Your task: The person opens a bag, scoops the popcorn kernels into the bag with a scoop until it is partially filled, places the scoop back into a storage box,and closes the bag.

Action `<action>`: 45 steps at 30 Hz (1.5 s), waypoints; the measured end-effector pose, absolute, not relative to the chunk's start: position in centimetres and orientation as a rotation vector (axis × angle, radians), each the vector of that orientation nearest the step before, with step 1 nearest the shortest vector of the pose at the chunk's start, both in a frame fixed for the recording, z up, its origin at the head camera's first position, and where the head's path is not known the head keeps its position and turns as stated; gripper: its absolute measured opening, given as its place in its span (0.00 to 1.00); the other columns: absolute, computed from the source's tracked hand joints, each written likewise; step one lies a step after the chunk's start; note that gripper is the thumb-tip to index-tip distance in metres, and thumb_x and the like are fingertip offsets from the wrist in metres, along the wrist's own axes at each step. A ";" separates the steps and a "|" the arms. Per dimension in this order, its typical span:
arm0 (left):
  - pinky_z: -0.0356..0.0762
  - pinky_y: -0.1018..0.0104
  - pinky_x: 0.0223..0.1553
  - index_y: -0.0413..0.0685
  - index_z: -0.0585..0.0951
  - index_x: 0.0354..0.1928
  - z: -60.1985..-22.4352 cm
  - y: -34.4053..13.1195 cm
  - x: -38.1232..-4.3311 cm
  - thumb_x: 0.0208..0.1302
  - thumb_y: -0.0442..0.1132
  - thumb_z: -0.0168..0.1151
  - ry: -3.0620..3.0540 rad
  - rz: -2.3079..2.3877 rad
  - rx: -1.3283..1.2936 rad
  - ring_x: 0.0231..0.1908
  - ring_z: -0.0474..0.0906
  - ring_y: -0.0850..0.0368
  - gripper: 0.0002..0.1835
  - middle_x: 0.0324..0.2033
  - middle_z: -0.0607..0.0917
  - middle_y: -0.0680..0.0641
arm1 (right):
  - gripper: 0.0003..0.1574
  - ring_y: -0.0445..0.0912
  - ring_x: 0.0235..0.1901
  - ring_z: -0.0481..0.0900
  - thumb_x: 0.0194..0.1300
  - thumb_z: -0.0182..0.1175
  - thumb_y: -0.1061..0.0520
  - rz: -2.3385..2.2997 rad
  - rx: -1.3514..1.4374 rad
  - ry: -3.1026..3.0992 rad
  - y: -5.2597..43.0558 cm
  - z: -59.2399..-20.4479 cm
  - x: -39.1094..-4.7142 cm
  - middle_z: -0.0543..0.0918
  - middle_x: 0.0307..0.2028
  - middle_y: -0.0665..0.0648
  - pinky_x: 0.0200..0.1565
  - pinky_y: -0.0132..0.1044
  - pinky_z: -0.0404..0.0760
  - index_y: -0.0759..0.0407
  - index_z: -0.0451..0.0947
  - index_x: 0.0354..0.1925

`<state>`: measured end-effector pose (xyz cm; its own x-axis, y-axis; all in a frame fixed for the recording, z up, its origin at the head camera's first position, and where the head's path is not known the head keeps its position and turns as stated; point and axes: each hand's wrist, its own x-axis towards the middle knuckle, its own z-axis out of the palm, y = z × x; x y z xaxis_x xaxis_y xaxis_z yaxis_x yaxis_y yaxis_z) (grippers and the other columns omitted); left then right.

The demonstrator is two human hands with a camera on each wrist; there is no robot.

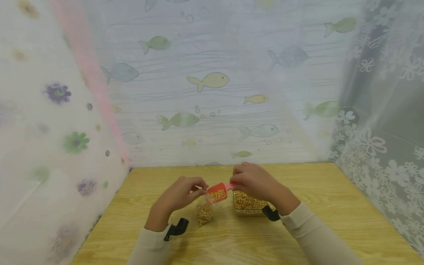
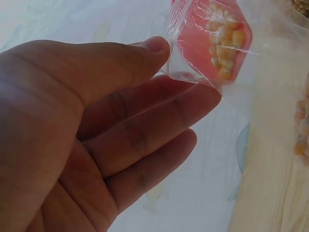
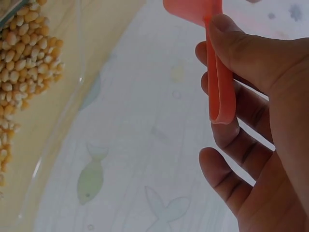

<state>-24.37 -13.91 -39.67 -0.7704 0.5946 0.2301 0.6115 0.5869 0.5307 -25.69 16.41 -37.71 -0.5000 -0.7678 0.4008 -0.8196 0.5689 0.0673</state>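
My left hand (image 1: 181, 195) pinches the rim of a clear plastic bag (image 1: 203, 212) between thumb and fingers. Corn kernels fill the bag's lower part, which hangs above or touches the table; which of these I cannot tell. A red scoop (image 1: 216, 192) loaded with kernels is at the bag's mouth, and in the left wrist view its bowl (image 2: 212, 48) shows through the plastic. By its handle (image 3: 219, 82) the scoop is held in my right hand (image 1: 255, 182), thumb against the fingers. Beneath that hand stands a clear container (image 1: 248, 212) of corn kernels (image 3: 26, 58).
Everything is on a wood-grain table (image 1: 218, 248). A fish-print curtain (image 1: 212, 110) hangs behind its far edge. Flower-patterned sheets close in the left and right sides. A black wrist mount (image 1: 178, 227) sits on the left wrist, another (image 1: 271, 213) on the right.
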 end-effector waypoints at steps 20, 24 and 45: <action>0.85 0.71 0.46 0.57 0.86 0.46 -39.5 -13.9 -24.4 0.74 0.40 0.65 -2.770 -0.945 -1.041 0.43 0.90 0.62 0.04 0.45 0.89 0.58 | 0.15 0.43 0.34 0.69 0.65 0.69 0.37 -0.443 1.327 -2.361 12.0 -32.4 -24.6 0.78 0.35 0.44 0.34 0.34 0.71 0.44 0.88 0.35; 0.85 0.71 0.45 0.58 0.86 0.46 -39.5 -14.0 -24.4 0.74 0.40 0.66 -2.759 -0.943 -1.043 0.42 0.90 0.62 0.04 0.43 0.89 0.59 | 0.16 0.44 0.37 0.70 0.66 0.69 0.36 -0.553 1.310 -2.330 11.1 -31.7 -24.0 0.79 0.38 0.46 0.36 0.34 0.73 0.45 0.89 0.37; 0.86 0.67 0.48 0.58 0.84 0.47 -39.8 -14.1 -24.5 0.76 0.42 0.63 -2.733 -0.922 -1.102 0.44 0.90 0.61 0.04 0.48 0.89 0.54 | 0.05 0.41 0.37 0.72 0.64 0.74 0.52 0.215 1.217 -2.345 20.0 -36.5 -25.6 0.78 0.36 0.45 0.41 0.36 0.77 0.47 0.87 0.38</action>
<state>-24.46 -14.09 -39.81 -0.7440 0.6153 0.2606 0.6474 0.5672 0.5091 -25.60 20.04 -36.50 -0.4853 -0.7263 0.4867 -0.8028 0.5907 0.0810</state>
